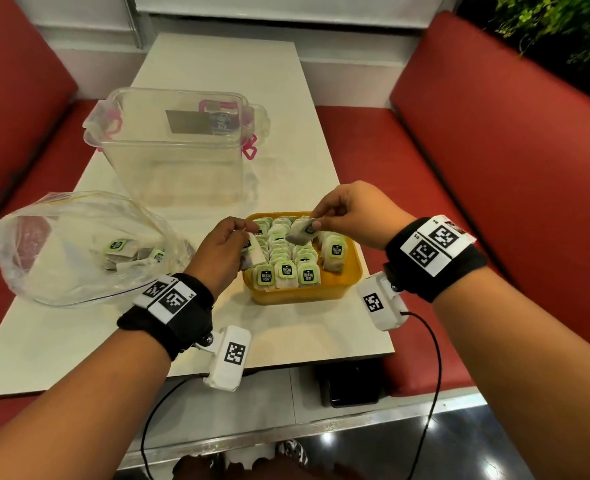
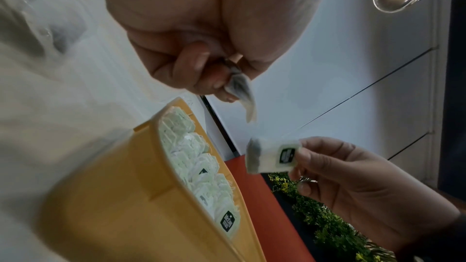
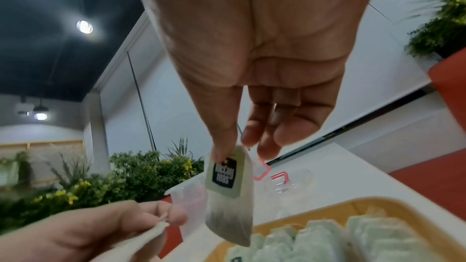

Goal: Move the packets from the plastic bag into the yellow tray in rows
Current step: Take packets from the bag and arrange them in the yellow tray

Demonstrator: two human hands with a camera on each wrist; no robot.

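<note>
Over the yellow tray of packed rows, the left hand pinches a packet, mostly hidden. The right hand pinches another packet. Left on the tabletop, the bag blurs the remaining packets.

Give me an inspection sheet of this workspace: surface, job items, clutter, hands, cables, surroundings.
Surface: white table, bare at the far end.
Job's things: yellow tray holds rows of upright tea packets, with a gap in its right part; plastic bag at the left holds a few more packets.
Clutter: clear lidless container with pink latches behind the tray, a dark item seen through it.
Hands: left hand pinches a packet at the tray's left edge; right hand pinches another packet over the tray.
Cables: black cable from the right wrist camera, another from the left.
Surroundings: red bench seats both sides; plants beyond.
</note>
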